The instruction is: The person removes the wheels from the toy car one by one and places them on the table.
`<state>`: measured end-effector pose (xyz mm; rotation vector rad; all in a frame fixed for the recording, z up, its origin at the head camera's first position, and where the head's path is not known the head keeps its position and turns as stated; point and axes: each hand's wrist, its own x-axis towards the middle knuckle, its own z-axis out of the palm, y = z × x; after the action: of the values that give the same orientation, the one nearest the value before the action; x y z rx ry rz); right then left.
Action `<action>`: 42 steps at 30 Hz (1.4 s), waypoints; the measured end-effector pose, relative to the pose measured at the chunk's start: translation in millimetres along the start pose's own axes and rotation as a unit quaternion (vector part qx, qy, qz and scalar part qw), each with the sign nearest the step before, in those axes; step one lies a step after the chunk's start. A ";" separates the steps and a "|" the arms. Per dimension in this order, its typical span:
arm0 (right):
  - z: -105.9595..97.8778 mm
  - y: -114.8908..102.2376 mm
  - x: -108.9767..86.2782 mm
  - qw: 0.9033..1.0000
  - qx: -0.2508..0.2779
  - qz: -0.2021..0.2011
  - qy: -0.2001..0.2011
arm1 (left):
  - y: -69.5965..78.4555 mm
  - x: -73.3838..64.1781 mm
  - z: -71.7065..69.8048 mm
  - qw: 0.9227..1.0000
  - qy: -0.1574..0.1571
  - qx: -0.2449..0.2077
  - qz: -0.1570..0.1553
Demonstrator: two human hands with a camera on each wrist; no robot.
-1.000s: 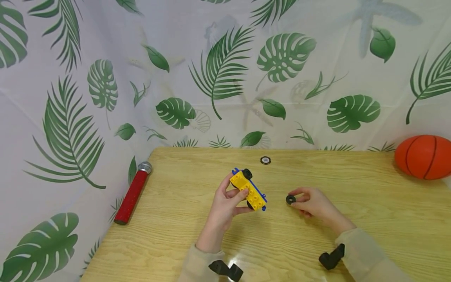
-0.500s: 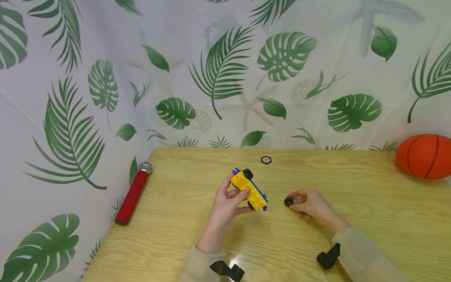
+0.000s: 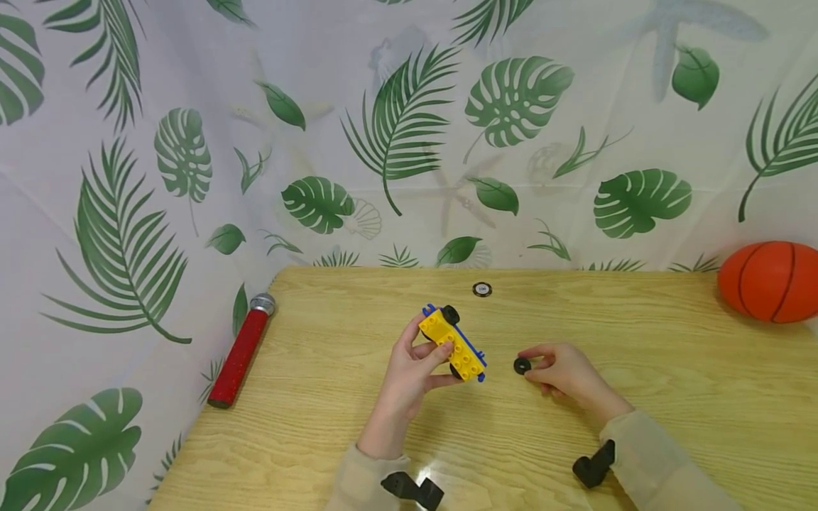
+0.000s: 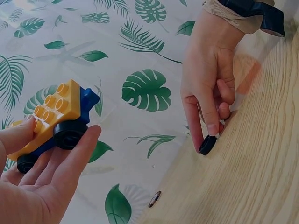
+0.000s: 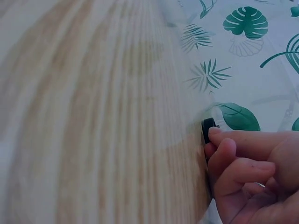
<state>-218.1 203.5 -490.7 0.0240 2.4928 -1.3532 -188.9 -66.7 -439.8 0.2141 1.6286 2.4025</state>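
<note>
My left hand (image 3: 409,369) holds a yellow and blue toy car (image 3: 452,344) above the table, thumb over its studded yellow top and fingers beneath. Black wheels show along the car's sides, and its blue base ends in small hooks. In the left wrist view the studs on the car (image 4: 58,105) face up beside the thumb. To the right, my right hand (image 3: 569,369) pinches a small black toy tyre (image 3: 522,365) between thumb and index finger, close over the tabletop. The right wrist view shows the tyre (image 5: 208,129) at the fingertips, the other fingers curled.
A poker chip (image 3: 482,289) lies near the table's back edge. Along the left edge rests a red microphone (image 3: 241,351), and an orange basketball-patterned ball (image 3: 770,282) sits at the back right. A leaf-print curtain (image 3: 409,142) hangs behind the wooden table (image 3: 307,440).
My right hand has shifted slightly left with the tyre, which now sits a bit nearer the toy car. The left hand and car have hardly moved.
</note>
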 end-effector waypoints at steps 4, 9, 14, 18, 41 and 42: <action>-1.7 -0.3 -1.8 1.000 0.003 -0.006 -0.008 | 0.0 0.3 0.5 1.000 0.000 0.003 -0.001; -6.1 -1.7 -6.0 0.999 0.016 -0.016 -0.034 | -1.6 0.4 0.3 1.000 -0.010 0.011 -0.002; -10.1 -1.7 -7.8 0.999 0.024 -0.019 -0.045 | -2.3 0.2 0.9 1.000 -0.017 0.015 -0.005; -13.4 -1.8 -8.7 0.998 0.019 -0.023 -0.047 | -2.3 0.1 1.6 1.000 -0.019 0.017 -0.004; -22.8 -55.6 -31.2 0.995 0.060 -0.077 0.016 | -0.5 -2.4 6.8 0.998 -0.044 0.029 -0.016; -22.3 -58.9 -33.0 0.995 0.065 -0.081 0.016 | -0.5 -2.6 6.9 0.998 -0.045 0.029 -0.018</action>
<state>-201.6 193.4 -422.3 -0.1312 2.4748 -1.5889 -184.7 -61.1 -437.7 0.2956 1.6481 2.2880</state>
